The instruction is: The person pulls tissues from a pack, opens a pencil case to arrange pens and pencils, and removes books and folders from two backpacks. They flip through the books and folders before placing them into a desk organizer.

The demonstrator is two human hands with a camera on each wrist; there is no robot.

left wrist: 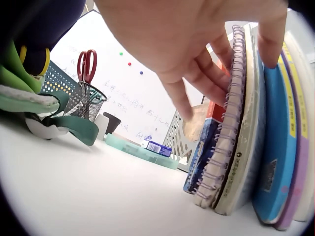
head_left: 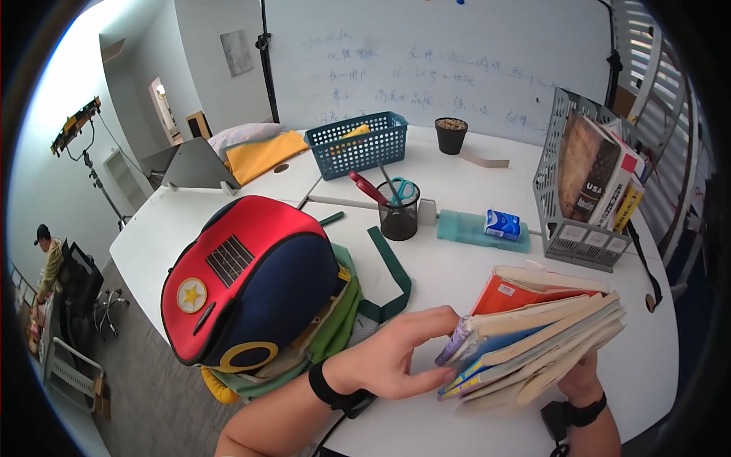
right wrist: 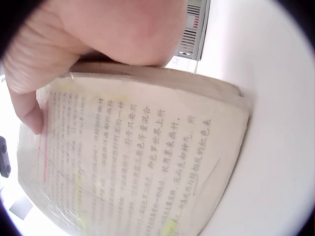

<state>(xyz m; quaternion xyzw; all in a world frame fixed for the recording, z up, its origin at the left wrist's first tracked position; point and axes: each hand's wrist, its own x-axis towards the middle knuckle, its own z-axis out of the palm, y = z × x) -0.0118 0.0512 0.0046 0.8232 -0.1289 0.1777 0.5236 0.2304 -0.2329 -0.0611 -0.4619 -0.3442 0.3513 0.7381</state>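
Observation:
A row of books [head_left: 533,343] stands on edge, leaning, on the white table between both hands. A spiral notebook [left wrist: 230,113], a blue book [left wrist: 277,142] and several worn paperbacks make up the row; an orange book [head_left: 506,293] is at its far side. My left hand [head_left: 407,354] grips the spine end, its fingers by the spiral notebook and its thumb over the top between the grey-white book and the blue one. At the opposite end my right hand [head_left: 582,381] holds the books, partly hidden behind them. An exposed printed page [right wrist: 133,162] faces the right wrist camera.
A red and navy backpack [head_left: 259,282] lies to the left. Behind stand a mesh pen cup [head_left: 399,221], teal pencil case [head_left: 464,231] with a blue packet [head_left: 502,224], teal basket [head_left: 358,152] and small pot [head_left: 451,137]. A grey file holder [head_left: 582,247] of books is at right.

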